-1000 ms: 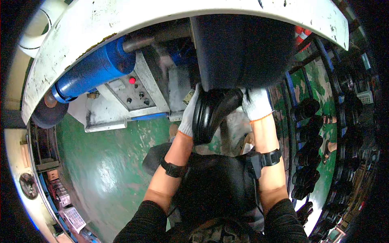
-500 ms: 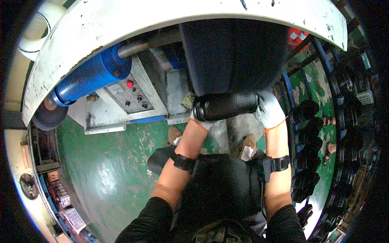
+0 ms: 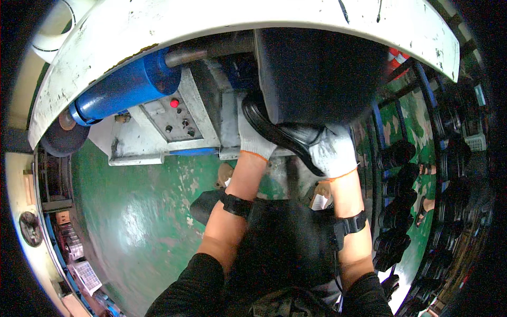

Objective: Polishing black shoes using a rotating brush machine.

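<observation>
A black shoe (image 3: pixel 296 138) is held between my two hands at the lower edge of a big dark roller (image 3: pixel 322 74). Its sole edge slants from upper left to lower right, and its upper faces the roller and seems to touch it. My left hand (image 3: pixel 252 134), in a white knit glove with an orange cuff, grips the left end; its fingers are partly hidden behind the sole. My right hand (image 3: pixel 335 153), in a matching glove with dark smudges, is closed round the right end.
A white hood (image 3: pixel 253 13) curves over the roller. On the left are a blue cylindrical housing (image 3: pixel 124 84) with a shaft and a grey control panel (image 3: pixel 177 119) with a red button. Racks with several black shoes (image 3: pixel 398 182) stand on the right, above a worn green floor (image 3: pixel 132 211).
The shoe has turned from lying level to a diagonal slant, its sole edge now showing. My right hand has moved down and left; my left hand has moved slightly up.
</observation>
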Tool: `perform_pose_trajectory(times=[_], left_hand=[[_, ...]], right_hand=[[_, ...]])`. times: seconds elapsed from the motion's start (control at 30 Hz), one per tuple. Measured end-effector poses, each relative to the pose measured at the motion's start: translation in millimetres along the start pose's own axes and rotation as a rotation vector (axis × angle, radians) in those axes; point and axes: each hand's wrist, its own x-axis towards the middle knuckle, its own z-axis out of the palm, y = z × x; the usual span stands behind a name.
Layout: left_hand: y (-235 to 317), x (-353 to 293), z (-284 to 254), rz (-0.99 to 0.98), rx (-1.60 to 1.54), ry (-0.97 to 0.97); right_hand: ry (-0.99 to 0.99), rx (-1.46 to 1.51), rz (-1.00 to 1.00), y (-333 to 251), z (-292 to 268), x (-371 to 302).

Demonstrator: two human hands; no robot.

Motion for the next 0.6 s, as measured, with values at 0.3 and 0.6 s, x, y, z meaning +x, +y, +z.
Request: perform_pose_trajectory(times=[0.3, 0.6], left_hand=[[24, -3, 7, 0.061, -0.230, 0.232], [26, -1, -4, -0.010, -0.291, 0.205]], right_hand=[[0.434, 0.439, 0.463, -54, -39, 52], [0.327, 1.354, 0.586, -63, -39, 49]])
